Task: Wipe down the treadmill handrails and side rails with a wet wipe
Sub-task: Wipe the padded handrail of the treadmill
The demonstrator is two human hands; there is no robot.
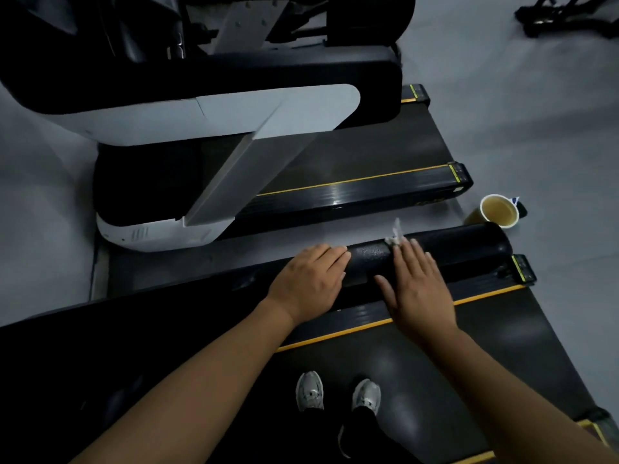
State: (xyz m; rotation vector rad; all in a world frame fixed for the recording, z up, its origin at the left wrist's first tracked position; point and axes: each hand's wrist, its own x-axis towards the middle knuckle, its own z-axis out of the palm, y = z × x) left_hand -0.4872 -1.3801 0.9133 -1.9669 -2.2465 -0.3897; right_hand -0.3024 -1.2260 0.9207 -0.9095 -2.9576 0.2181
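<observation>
The right grip (422, 289), a bare hand, lay palm down with its fingers straight across the black handrail (469, 241), its fingertips pressing a crumpled white wet wipe (395, 235) against the top of the rail; nothing was curled round the wipe, and a loose corner of it stood up beyond the fingers. The thumb stretched out toward the other hand. The left grip (308, 283) rested flat on the same handrail just beside it, fingers straight and together, holding nothing.

Below the handrail ran the ribbed black side rail (482, 283) with a yellow stripe along its inner edge, and beside that the dark belt (418, 373), where two grey shoes (310, 391) stood side by side. Past the handrail's far end, a paper cup (499, 212) of brownish liquid sat on the grey floor (536, 112). A second treadmill (351, 169) stood parallel beyond a strip of floor, with a white and black housing at its front.
</observation>
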